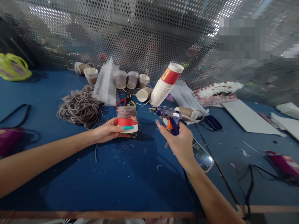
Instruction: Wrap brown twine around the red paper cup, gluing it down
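My left hand (115, 130) is closed around a red and white paper cup (127, 121), its upper part wound with grey-brown cord (126, 111). The wide end of the cup seems to be up or down; I cannot tell which. In my right hand (178, 140) is a blue glue gun (169, 113) with an orange trigger, its nozzle pointing left toward the cup, with a gap between. A loose heap of grey-brown cord (80, 105) lies beyond my left forearm. Behind the cup are scissors (121, 102) with red and yellow handles, partly hidden.
A leaning stack of paper cups (161, 90) stands behind the glue gun. Several wrapped cups (121, 79) line the back, beside sheer white fabric (107, 82). A phone (203, 157) lies under my right wrist. White boards (252, 118) are at right, before a perforated metal screen (140, 37).
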Demonstrator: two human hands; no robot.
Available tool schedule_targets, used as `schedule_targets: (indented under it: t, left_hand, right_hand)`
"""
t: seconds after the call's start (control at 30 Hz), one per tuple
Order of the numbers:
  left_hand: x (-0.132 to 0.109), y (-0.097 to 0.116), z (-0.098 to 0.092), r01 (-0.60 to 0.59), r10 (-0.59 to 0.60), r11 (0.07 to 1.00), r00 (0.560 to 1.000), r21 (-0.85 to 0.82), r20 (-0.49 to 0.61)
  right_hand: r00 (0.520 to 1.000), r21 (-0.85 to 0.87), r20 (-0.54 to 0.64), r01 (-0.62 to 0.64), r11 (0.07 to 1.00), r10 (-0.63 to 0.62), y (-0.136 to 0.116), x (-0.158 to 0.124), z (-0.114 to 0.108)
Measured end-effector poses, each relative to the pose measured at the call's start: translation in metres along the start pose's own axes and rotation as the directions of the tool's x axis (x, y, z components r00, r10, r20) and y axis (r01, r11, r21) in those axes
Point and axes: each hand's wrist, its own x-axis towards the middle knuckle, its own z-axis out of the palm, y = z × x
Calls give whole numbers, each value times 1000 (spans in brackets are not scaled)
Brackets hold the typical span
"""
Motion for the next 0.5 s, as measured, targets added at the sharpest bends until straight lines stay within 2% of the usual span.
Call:
schedule_targets:
  t: [0.1,0.2,0.27,0.37,0.5]
  left_hand:
    - [0,0,1,3,-3,1000,1000,2,-18]
    - [0,1,3,15,-15,1000,999,8,-44]
    - [0,2,5,19,-19,1000,998,11,-63]
    - [0,2,6,14,-13,1000,997,10,-82]
    - [0,1,5,4,-2,1000,995,21,-95]
  right_hand:
    - [988,-25,-53,144,989,-145,0,-7,6]
    - [971,1,17,239,971,-239,2,-11,13]
    - [958,17,34,283,959,-283,5,-12,16]
    - [938,-36,-26,345,938,-346,12,-12,20]
    - [930,-84,-36,362,928,-366,17,-11,22]
